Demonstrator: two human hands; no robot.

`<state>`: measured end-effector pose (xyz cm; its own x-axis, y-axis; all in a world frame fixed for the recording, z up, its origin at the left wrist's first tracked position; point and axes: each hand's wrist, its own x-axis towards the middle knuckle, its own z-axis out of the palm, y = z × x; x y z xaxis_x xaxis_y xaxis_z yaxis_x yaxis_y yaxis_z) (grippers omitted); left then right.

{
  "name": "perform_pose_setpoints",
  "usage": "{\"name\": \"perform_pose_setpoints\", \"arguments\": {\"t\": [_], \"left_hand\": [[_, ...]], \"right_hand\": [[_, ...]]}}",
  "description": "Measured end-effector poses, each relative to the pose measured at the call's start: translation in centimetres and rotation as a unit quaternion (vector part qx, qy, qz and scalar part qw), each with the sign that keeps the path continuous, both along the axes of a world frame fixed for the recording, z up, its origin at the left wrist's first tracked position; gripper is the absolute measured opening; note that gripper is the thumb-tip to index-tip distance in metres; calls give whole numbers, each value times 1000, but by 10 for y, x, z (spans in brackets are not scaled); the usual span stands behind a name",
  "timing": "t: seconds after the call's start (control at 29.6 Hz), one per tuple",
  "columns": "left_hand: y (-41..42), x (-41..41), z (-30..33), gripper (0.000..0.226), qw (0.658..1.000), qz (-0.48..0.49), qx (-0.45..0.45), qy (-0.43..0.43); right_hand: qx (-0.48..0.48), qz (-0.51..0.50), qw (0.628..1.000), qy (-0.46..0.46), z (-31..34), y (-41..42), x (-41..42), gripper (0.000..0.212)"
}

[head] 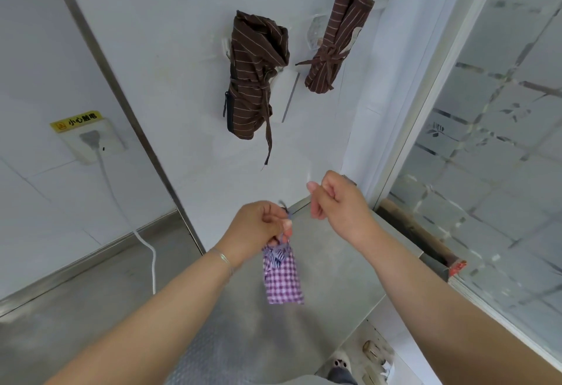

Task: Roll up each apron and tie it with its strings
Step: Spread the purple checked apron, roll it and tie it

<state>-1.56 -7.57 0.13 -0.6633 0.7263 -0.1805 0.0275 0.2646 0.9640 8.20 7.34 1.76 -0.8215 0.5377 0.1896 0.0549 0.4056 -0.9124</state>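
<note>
A brushed stainless-steel counter point(304, 339) is seen nearest, below both outstretched forearms. Above it, a small rolled purple-and-white checked apron point(282, 278) is held in the air, hanging downward, with a knot of its striped strings point(275, 254) tied near its upper end. The strings are pinched at the top by the curled fingers of the left hand point(258, 223), on whose wrist a thin silver bangle point(223, 258) is worn. The right hand point(337, 202) is raised just beside and slightly above the left, apart from it, with its fingers curled into a loose fist; whether a string end is gripped inside cannot be told. Farther back, on the white tiled wall point(182, 80), two rolled brown pin-striped aprons are hung from hooks: the left brown apron point(252, 80) is tied round its middle with one string trailing down, and the right brown apron point(337, 41) is tied with a bow. To the far left, a white wall socket point(91, 141) under a yellow warning label point(76, 121) is fitted, with a white cable point(146, 241) led down from it. A frosted patterned glass panel point(501, 141) is set at the right.
</note>
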Motion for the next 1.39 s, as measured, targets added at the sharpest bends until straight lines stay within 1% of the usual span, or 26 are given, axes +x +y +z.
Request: {"name": "perform_pose_setpoints", "arguments": {"t": [0.07,0.14,0.2,0.24,0.34,0.41,0.44,0.47,0.54,0.61,0.68,0.74,0.81,0.91,0.98,1.01,1.05,1.08,1.12,1.15,1.25,1.32,1.39], "left_hand": [[-2,5,-13,10,999,-25,-15,-17],[-1,4,-26,10,999,-32,-27,-24],[-1,1,-45,13,998,-24,-48,-33],[-2,-1,-59,14,997,-21,-63,-37],[-11,1,-108,20,991,-4,-121,-58],[-16,4,-141,28,984,19,-146,-99],[-17,5,-148,31,982,37,-145,-114],[-16,6,-158,32,980,57,-142,-129],[-14,4,-172,30,976,92,-122,-156],[-10,-1,-183,22,972,115,-106,-176],[-8,-7,-195,16,966,123,-95,-207],[-9,-9,-202,10,960,129,-90,-231],[-10,-13,-208,7,957,117,-96,-246],[-11,-21,-213,10,954,81,-117,-263],[-10,-29,-213,10,952,52,-138,-269],[-10,-32,-212,7,951,39,-143,-271],[-9,-34,-211,5,951,26,-147,-270],[-9,-37,-211,4,952,18,-154,-265],[-9,-39,-211,5,952,13,-160,-259],[-8,-38,-210,7,953,13,-162,-255],[-5,-35,-208,14,952,32,-161,-257],[-4,-33,-207,11,958,33,-156,-238],[-6,-32,-208,9,967,44,-130,-216]], "right_hand": [[39,12,999,-8,2,1,-1,38],[40,22,999,-12,-1,0,-5,39],[-15,24,999,-31,-15,-5,-8,39],[-46,23,997,-55,-28,-6,-9,37],[-104,8,982,-160,-80,-11,-3,28],[-142,-2,967,-211,-120,-17,8,19],[-138,-6,964,-229,-132,-22,14,13],[-113,-12,962,-247,-147,-27,21,11],[-55,-15,960,-274,-168,-38,34,18],[-18,-6,959,-283,-178,-48,43,19],[35,37,954,-297,-188,-56,42,16],[66,90,948,-297,-198,-62,38,14],[78,121,945,-294,-207,-68,29,15],[101,124,948,-276,-221,-78,14,20],[82,90,953,-279,-228,-84,0,17],[48,56,956,-282,-229,-86,-4,13],[0,16,959,-284,-230,-87,-9,12],[-59,-24,959,-276,-232,-87,-13,17],[-110,-50,953,-277,-233,-86,-16,22],[-140,-59,950,-272,-235,-83,-19,23],[-128,-42,948,-290,-242,-80,-25,22],[-112,-34,948,-296,-246,-80,-31,17],[-91,-30,949,-300,-248,-79,-35,14]]}}
